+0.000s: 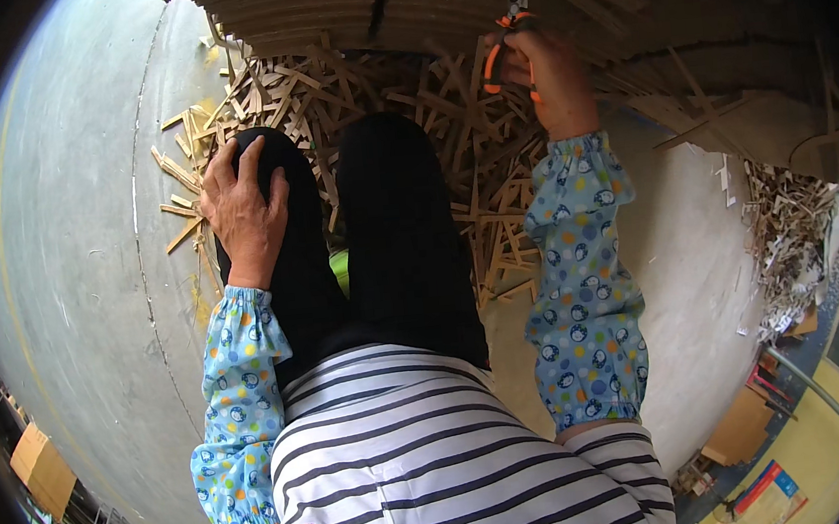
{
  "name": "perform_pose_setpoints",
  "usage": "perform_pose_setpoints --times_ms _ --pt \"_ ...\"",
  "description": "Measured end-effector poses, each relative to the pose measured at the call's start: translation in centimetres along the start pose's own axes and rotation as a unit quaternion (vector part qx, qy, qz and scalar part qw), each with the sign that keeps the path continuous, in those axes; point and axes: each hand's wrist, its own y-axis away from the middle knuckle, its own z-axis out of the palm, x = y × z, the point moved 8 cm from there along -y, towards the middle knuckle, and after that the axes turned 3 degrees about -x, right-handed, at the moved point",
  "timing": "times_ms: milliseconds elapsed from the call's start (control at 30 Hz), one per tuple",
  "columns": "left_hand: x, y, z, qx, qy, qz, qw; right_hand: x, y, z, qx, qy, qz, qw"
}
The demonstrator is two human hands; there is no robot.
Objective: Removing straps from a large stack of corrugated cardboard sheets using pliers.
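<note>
Here, the right hand [550,69]: clamped on a pair of orange-and-black-handled pliers [516,22], fingers wrapped about the grips, back of the hand toward the viewer.

Pliers: at the near edge of a brown corrugated cardboard stack [308,14], toward its right part, metal nose pointing away from the worker. Whether the tips touch the board cannot be told.

Left hand [244,212]: empty, fingers slightly apart, resting palm-down on the left knee of black trousers [300,203].

Handling, pliers: probably light enough for one hand, rigid, with grips that look unlikely to slip; best held well back on the coloured handles, clear of the nose.

Handling, cardboard: likely stiff across a whole stack yet easily creased or torn at the margins; a broad hold along the near edge would suit it better than a pinch at one corner.

Strips: a loose heap of narrow cardboard strips [354,86] lies on the grey concrete floor [86,211], just beyond and around the knees; each piece looks light and bendable.

Worker: seen from above in a striped shirt [405,443] and blue patterned sleeve covers [587,297].

Far right: more shredded scrap [786,230] is piled near the floor's right edge.
</note>
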Motion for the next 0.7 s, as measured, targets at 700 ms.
perform_pose_setpoints --times_ms 700 --pt "-0.5 -0.3 -0.1 0.018 0.023 0.004 1.0 -1.9 0.2 -0.9 0.063 0.116 -0.011 0.991"
